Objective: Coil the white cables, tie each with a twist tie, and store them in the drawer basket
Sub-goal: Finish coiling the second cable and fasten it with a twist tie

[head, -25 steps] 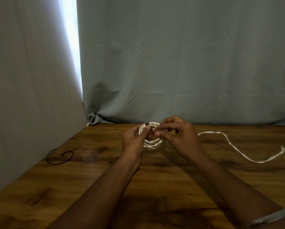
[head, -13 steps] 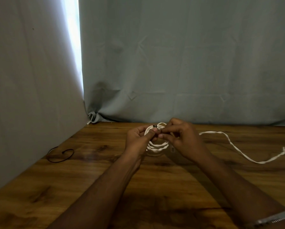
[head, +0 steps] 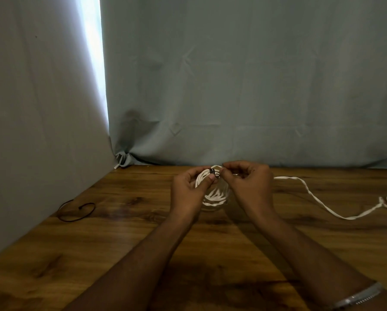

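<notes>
A coiled white cable point(head: 215, 196) is held upright just above the wooden table point(head: 120, 254), at its far middle. My left hand point(head: 188, 194) grips the coil's left side with thumb and fingers. A black twist tie point(head: 212, 171) wraps the top of the coil. My right hand point(head: 248, 182) pinches the tie's end at the coil's top. A second white cable point(head: 318, 200) lies loose on the table to the right, running off the right edge.
Another black twist tie point(head: 75, 212) lies curled on the table at the left, near the grey cloth wall point(head: 30, 153). A grey curtain point(head: 244, 86) hangs behind the table's far edge. No drawer basket is in view.
Both hands with the coil have shifted slightly to the right. The fingers have worked the black tie round the top of the coil.
</notes>
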`<state>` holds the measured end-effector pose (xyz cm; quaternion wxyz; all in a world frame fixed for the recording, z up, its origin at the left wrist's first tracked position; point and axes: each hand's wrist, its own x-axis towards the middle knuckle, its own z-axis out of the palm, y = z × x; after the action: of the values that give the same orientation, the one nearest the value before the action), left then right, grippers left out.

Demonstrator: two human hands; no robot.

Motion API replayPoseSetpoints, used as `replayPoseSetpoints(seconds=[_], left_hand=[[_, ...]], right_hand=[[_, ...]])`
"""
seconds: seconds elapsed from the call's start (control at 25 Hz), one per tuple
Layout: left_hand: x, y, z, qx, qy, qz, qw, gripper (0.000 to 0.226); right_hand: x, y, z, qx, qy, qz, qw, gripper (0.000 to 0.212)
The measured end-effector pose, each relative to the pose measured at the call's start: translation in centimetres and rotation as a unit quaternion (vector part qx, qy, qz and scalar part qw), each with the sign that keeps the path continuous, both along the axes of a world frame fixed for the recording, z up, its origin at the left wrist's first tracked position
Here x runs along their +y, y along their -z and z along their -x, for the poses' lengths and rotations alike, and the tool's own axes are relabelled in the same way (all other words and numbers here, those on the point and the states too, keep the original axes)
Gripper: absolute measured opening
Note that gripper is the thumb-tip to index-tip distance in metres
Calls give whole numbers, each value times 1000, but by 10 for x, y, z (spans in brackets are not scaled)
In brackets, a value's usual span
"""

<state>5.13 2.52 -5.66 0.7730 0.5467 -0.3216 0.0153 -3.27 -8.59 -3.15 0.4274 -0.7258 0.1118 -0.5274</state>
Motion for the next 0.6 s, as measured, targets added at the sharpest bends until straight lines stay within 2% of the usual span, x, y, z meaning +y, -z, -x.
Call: replayPoseSetpoints(seconds=[0.24, 0.4, 0.6], left_hand=[[2, 5, -6, -149, -88, -69, 982, 19], [3, 4, -4, -197, -116, -77, 970, 22], [6, 2, -4, -226, -128, -87, 962, 23]], right_hand=[[-2, -5, 8, 55, 51, 133, 988, 8], [-6, -7, 8, 92, 54, 173, 979, 10], [-7, -9, 11, 89, 58, 185, 977, 10]])
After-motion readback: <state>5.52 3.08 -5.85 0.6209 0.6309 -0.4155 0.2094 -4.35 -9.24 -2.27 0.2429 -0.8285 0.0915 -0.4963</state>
